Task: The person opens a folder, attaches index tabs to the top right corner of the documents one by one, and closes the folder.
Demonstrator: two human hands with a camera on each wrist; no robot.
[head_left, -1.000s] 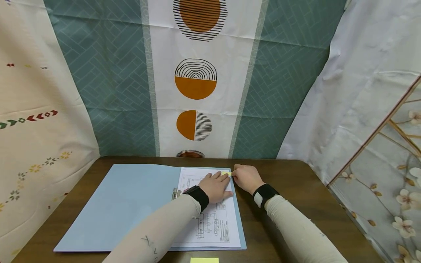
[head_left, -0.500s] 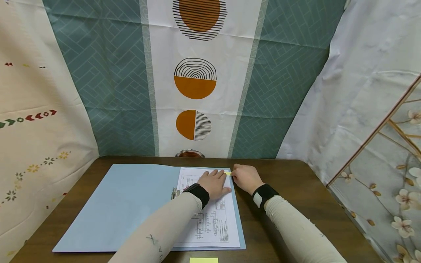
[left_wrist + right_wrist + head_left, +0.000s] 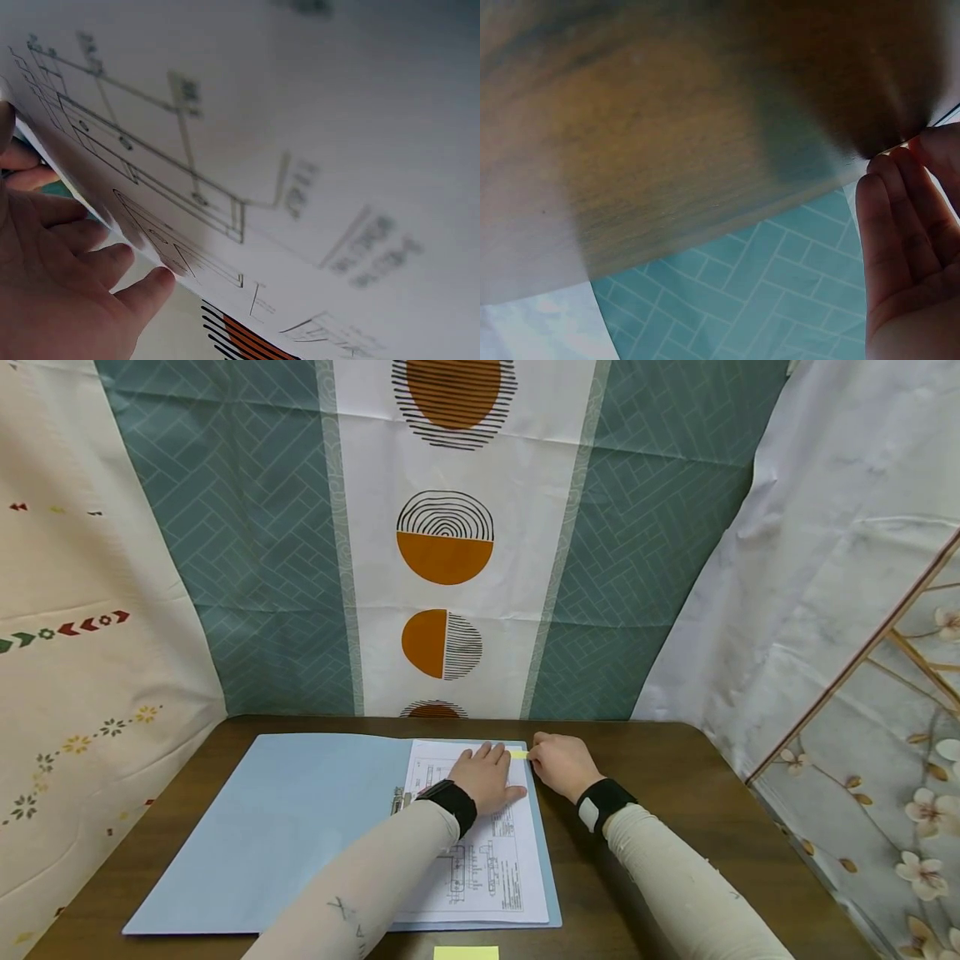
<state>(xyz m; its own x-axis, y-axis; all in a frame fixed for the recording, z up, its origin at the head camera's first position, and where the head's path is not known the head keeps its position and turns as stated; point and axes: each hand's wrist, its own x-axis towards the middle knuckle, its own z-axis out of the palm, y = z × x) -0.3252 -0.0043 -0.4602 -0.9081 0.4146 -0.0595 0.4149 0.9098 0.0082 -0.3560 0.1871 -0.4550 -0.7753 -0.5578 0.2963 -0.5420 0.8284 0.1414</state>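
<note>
A light blue folder (image 3: 300, 835) lies open on the table, with printed technical drawings on white sheets (image 3: 491, 868) in its right half. My left hand (image 3: 486, 781) rests on the top sheet with fingers stretched toward its upper edge; the left wrist view shows the line drawing (image 3: 150, 157) close beside these fingers. At the sheet's upper right corner is a small yellow sticky note (image 3: 518, 755). My right hand (image 3: 564, 767) pinches the note's right end between thumb and fingers, just past the folder's edge. The right wrist view has this hand (image 3: 915, 232) at its right side, the note mostly hidden.
A metal binder clip mechanism (image 3: 397, 800) sits near the folder's fold, partly behind the left wrist. Another yellow sticky note or pad (image 3: 466, 953) lies at the front of the brown table (image 3: 637, 893). Patterned cloth (image 3: 465, 568) hangs behind and at both sides.
My left hand has slid slightly left and up on the sheet, off the area by the sticky note. The right hand stays in place, pinching the note.
</note>
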